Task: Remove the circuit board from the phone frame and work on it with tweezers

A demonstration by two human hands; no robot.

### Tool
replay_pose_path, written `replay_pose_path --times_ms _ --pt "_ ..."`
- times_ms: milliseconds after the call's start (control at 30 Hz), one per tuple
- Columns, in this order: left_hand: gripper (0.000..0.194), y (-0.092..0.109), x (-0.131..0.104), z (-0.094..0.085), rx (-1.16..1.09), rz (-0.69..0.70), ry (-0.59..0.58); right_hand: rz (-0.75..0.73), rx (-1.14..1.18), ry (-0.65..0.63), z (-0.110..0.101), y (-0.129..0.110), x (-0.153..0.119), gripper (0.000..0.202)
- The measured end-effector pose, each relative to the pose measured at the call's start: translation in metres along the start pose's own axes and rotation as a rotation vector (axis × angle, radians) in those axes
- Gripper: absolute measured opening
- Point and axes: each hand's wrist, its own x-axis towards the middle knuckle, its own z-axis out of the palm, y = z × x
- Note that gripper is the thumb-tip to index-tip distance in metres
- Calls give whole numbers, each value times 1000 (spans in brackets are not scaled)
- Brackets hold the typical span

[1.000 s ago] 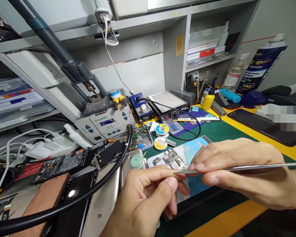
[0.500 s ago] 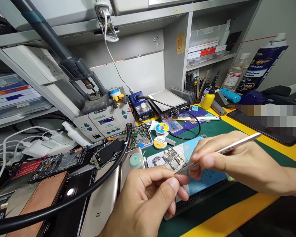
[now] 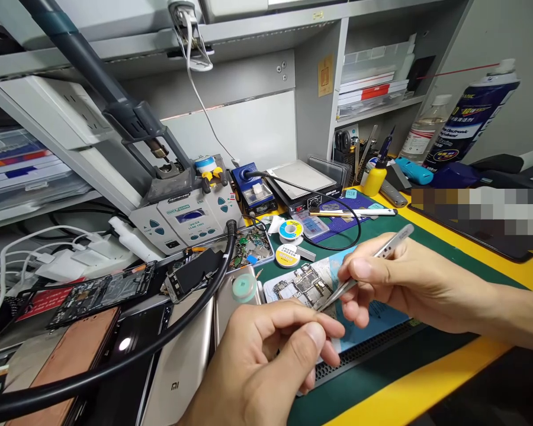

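Metal tweezers (image 3: 388,244) are held in my right hand (image 3: 391,278), pinched between thumb and fingers, with their tips pointing down-left. Those tips come up against the fingers of my left hand (image 3: 275,355), whose thumb and forefinger are pressed together. Whatever my left hand pinches, if anything, is too small to make out. Just behind my fingers a phone circuit board (image 3: 308,283) lies on a light blue and white pad (image 3: 368,337).
Several phones, one gold (image 3: 177,378), lie at the left under a thick black hose (image 3: 160,346). Behind stand a grey hot-air station (image 3: 190,219), solder reels (image 3: 288,254), a tray of boards (image 3: 251,248) and a yellow bottle (image 3: 375,179).
My right hand has turned the tweezers to a steeper angle, and their rear end has swung left. The tips stay near my left fingertips. My left hand has barely moved.
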Motion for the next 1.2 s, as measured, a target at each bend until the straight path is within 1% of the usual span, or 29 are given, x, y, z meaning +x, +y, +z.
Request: replay_pose_path --times_ms 133,267,367,600,800,967,1200 --pt "29 -1 0 -2 -36 7 -12 -80 -76 31 0 0 -2 9" --pt "30 -3 2 -2 -47 11 -29 -46 -100 24 -2 2 -3 11" --pt "31 -4 2 -2 -42 -7 -36 -30 -92 13 -3 3 -3 8" --pt "27 4 -2 1 5 -60 21 -16 -89 -11 -5 5 -4 6" --pt "31 1 0 -1 -33 -14 -45 -35 -143 26 -7 4 -3 9" --pt "32 3 1 -2 -117 -59 -55 -59 -208 21 -9 4 -6 8" --pt "29 4 0 -4 -202 -121 -109 -91 -248 9 -10 6 -9 10"
